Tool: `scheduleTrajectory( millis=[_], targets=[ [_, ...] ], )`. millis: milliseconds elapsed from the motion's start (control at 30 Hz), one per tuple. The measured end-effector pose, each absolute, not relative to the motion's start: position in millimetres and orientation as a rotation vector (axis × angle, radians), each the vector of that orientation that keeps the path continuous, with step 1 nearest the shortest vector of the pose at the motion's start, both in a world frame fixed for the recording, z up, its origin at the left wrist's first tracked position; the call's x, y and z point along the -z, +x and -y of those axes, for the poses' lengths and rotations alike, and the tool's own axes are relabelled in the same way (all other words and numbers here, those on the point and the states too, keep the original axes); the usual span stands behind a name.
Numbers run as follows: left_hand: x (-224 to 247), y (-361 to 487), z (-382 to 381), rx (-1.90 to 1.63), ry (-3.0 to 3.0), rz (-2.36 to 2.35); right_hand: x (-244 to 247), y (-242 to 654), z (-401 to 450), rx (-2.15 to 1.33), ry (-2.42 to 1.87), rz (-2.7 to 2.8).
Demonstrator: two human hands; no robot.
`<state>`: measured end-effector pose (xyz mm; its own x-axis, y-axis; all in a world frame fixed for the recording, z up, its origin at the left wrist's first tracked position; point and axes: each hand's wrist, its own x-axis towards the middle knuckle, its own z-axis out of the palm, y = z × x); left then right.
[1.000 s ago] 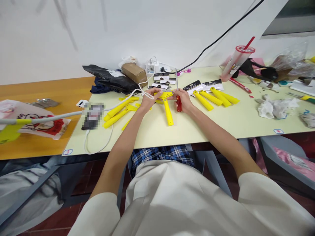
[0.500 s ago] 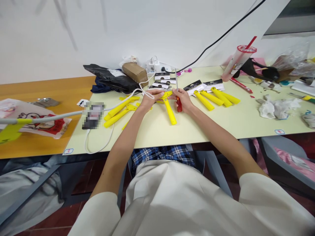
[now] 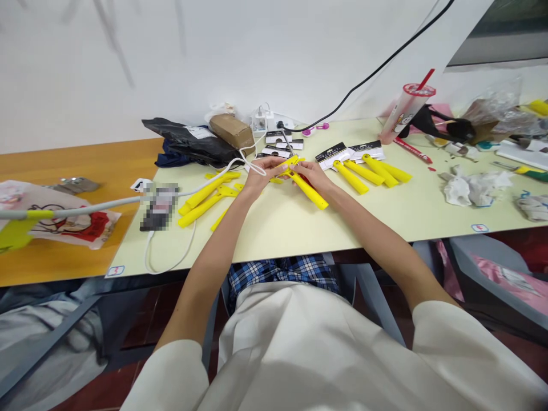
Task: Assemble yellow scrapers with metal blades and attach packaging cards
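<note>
My left hand is closed on the T-shaped head of a yellow plastic scraper, whose handle slants down to the right. My right hand is closed around a screwdriver. Its metal shaft points up and left behind the scraper head, while the red handle is mostly hidden by the fingers. Both hands meet at the scraper head, and the right fingertips touch it. More yellow scrapers lie by my left forearm. To the right, several yellow scrapers rest with black-and-white packaging cards.
Behind my hands are more cards, a power strip, a cardboard box and a black plastic bag. A white cable crosses on the left near a phone. A tumbler and crumpled tissue stand and lie rightward.
The scraper's handle has swung to the right. The screwdriver has tilted from upright to leaning left, its red handle now mostly covered. My hands have come closer together.
</note>
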<state>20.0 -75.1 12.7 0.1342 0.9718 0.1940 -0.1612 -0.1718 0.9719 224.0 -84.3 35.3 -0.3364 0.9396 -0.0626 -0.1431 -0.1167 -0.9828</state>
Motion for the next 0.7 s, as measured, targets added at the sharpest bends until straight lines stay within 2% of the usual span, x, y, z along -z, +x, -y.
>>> scheduleTrajectory(
  millis=[267, 700],
  targets=[
    [-21, 16, 83, -1.161, 1.285, -0.850, -48, 233, 91, -1.527, -1.087, 1.515],
    [-15, 4, 73, -1.064, 1.461, -1.039, -23, 240, 71, -1.585, -0.938, 1.791]
  ],
)
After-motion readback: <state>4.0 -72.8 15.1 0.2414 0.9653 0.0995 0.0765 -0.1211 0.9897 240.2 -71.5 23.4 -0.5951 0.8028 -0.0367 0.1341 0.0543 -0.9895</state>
